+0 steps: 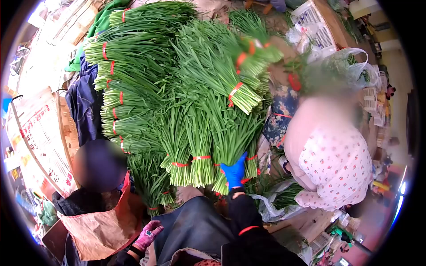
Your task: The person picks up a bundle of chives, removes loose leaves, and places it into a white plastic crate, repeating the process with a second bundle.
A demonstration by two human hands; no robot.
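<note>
Bundled greens (199, 133) are heaped just beyond the wearer's dark apron (191, 226), their long leaves overlapping and most pale stem ends squared off. Nearest, the left hand (148, 234), in a pink patterned glove, is beside the apron with nothing visible in it; its fingers look loosely curled, but whether the tips meet cannot be told. The right hand (234, 173), in a blue glove, has its fingers closed over the stem end of a bundle (228, 146) in the front row, beside a neighbour tied with a red band (202, 157). Shorter greens (153, 186) lie at the left of that row. To the left sits a person in a dark cap (101, 166); to the right, another in a flowered apron (335, 162), near an open plastic bag (268, 208) of greens. Farther off, a tall stack (133, 75) has its banded stems facing left, and a banded bundle (242, 95) rests slantwise on the heap. Bundling looks well advanced, since most visible bunches are banded; the bagged greens look loose and may remain untied, though how many is unclear.
</note>
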